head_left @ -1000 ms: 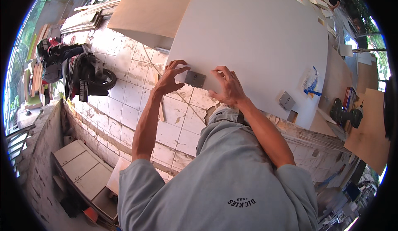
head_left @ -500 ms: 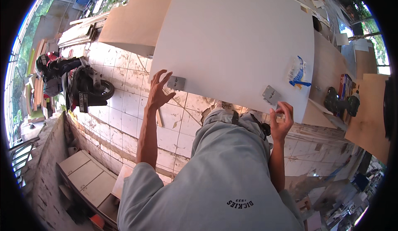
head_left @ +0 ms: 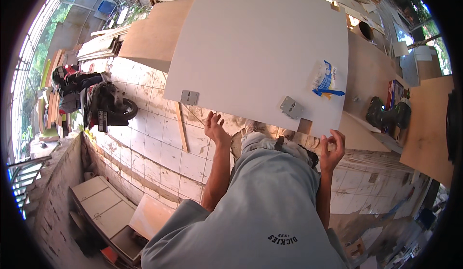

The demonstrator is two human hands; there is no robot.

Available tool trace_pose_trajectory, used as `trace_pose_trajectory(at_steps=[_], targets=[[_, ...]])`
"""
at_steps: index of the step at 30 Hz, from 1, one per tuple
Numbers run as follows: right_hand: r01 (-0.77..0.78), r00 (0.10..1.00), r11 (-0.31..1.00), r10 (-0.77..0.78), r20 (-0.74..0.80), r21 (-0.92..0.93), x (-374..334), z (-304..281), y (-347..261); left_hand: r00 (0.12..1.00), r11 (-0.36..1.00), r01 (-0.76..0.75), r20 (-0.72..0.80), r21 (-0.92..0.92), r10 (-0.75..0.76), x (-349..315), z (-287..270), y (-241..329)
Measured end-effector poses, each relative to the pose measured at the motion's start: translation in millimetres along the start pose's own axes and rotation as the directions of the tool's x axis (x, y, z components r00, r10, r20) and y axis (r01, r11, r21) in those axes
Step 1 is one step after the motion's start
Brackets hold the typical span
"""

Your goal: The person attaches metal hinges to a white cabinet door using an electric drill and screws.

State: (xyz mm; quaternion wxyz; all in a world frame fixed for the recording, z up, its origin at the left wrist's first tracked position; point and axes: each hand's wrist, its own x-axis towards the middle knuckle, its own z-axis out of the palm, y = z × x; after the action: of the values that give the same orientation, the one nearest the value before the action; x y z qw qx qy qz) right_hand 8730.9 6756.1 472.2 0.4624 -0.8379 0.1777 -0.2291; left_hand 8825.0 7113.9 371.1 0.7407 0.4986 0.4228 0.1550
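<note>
A large white board [head_left: 255, 42] lies flat in front of me. On its near left corner sits a grey metal plate [head_left: 189, 97] with holes, and a similar metal plate [head_left: 291, 107] lies near the front edge, left of the notch [head_left: 305, 125]. My left hand [head_left: 217, 129] hovers just short of the front edge, fingers loosely bent and apart, holding nothing visible. By the near right corner is my right hand [head_left: 333, 149], its fingers curved and its thumb apart; nothing shows in it. A clear plastic packet [head_left: 327, 78] with blue and yellow print lies on the board's right side.
Right of the board, a dark cordless drill [head_left: 388, 113] and a box [head_left: 395, 95] rest on a brown panel [head_left: 369, 66]. Another brown panel [head_left: 156, 32] adjoins the left side. A motorcycle [head_left: 108, 106] stands on the tiled floor, where a wooden strip [head_left: 181, 126] lies.
My left hand has moved right and back, away from the left metal plate. My right hand has drawn slightly back from the right plate. The view has shifted, showing more of the board's far edge.
</note>
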Motion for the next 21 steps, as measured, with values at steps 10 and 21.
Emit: trace_pose_trajectory(at_steps=[10, 21], targets=[[0.038, 0.993, 0.999, -0.04, 0.112, 0.023, 19, -32, 35, 0.997, 0.997, 0.02, -0.072, -0.08, -0.025, 69, -52, 29], [0.145, 0.97, 0.988, -0.151, 0.189, 0.046, 25, 4, 9, 0.414, -0.159, -0.888, 0.901, 0.431, 0.131, 133, -44, 172]])
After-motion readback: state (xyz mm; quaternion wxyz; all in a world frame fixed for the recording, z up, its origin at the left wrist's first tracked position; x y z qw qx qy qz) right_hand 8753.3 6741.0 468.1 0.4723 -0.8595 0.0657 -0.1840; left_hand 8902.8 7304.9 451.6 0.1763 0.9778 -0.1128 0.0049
